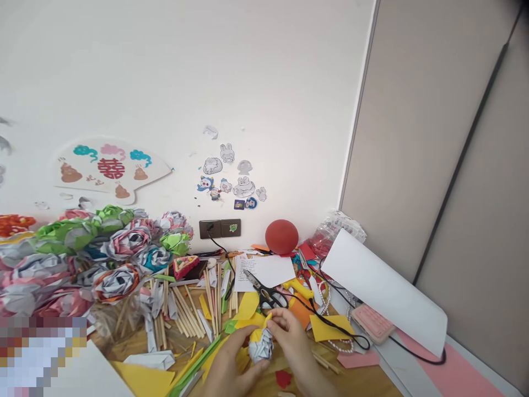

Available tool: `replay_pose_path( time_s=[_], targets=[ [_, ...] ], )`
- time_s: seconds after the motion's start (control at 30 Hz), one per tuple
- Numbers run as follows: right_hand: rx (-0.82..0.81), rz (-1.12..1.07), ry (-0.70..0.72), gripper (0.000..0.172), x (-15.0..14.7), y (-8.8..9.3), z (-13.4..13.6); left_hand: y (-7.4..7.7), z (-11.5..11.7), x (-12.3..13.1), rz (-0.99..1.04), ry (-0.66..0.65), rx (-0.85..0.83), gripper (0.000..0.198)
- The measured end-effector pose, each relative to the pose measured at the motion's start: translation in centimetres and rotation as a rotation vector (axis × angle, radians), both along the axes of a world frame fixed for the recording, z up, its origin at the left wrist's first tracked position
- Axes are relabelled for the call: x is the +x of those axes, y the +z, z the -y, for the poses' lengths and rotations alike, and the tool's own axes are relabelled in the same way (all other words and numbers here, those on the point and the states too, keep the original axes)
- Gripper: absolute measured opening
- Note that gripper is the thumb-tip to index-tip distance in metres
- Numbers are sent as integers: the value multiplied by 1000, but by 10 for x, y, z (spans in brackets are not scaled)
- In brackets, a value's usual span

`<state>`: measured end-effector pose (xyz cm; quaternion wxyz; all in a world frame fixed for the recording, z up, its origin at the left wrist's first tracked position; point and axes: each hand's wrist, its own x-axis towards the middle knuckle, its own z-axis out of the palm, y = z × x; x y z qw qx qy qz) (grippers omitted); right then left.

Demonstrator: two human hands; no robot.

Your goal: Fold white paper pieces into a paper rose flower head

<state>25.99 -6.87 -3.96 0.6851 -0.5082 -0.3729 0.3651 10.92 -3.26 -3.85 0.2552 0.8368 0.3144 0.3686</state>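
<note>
Between my two hands is a small paper flower (261, 348) with white folded petals and a yellow paper piece at its top. My left hand (233, 358) curls round its left side, thumb below and fingers above. With thumb and fingers, my right hand (285, 331) pinches the yellow paper (266, 320) at the flower's upper right. Just beyond the hands lie black-handled scissors (270, 295) and a yellow sheet of paper (248, 306). A yellow glue gun (298, 288) with a black cord rests to the right of the scissors.
Many finished paper flowers (119, 284) crowd the left side. Wooden sticks (188, 314) lie at the middle left. A red ball (281, 237) stands by the wall. At right are a pink keyboard (373, 322), a large white sheet (384, 292) and a bead string (341, 346).
</note>
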Motion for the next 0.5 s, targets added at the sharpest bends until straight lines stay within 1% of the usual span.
replay_pose_path(
  time_s=[0.07, 0.17, 0.23, 0.3, 0.4, 0.43, 0.5],
  targets=[
    [1, 79, -58, 35, 2, 4, 3, 5, 0, 0, 54, -13, -96, 39],
    [67, 345, -117, 19, 4, 13, 9, 12, -2, -1, 107, 9, -161, 37],
    [129, 530, -82, 8, 3, 17, 13, 14, -3, -2, 109, 23, -176, 36],
    [160, 666, -47, 7, 0, 20, 14, 15, -4, -2, 76, 27, -171, 35],
    [76, 807, -37, 10, 0, 21, 13, 18, -4, -3, -89, 74, -110, 28],
    [11, 871, -36, 11, 3, 21, 13, 19, -4, -4, -163, 102, -64, 26],
    [-140, 1024, -39, 11, 14, 20, 12, 20, -5, -5, -298, 145, 35, 29]
  ],
)
